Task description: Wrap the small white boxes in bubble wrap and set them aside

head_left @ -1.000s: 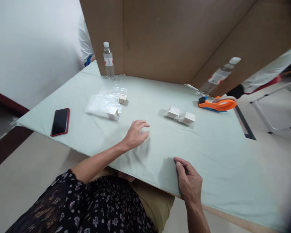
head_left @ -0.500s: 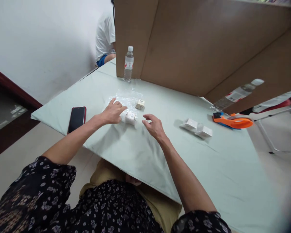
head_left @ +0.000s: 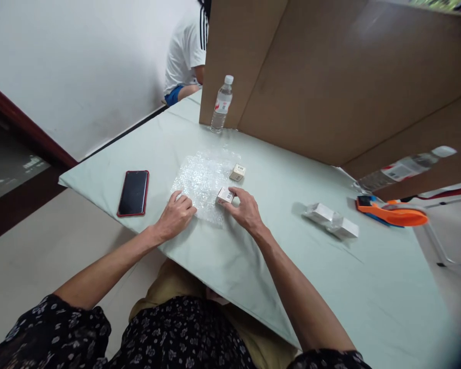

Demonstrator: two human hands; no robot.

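Note:
A sheet of clear bubble wrap lies spread on the cloth-covered table. My right hand grips a small white box between thumb and fingers, over the right edge of the wrap. At the near left edge of the wrap is my left hand, its fingers bent and closed on that edge; the fingertips are partly hidden. A small cream-coloured box stands just beyond the white one, by the right side of the sheet, with neither hand touching it.
A phone lies to the left. Two wrapped white boxes and an orange tape dispenser are on the right. One water bottle stands before a cardboard panel; another bottle is farther right. A person sits behind.
My left hand has drawn back toward me, to the near edge of the bubble wrap. My right hand has closed on the white box. The wrap now lies flatter, and the camera view has shifted.

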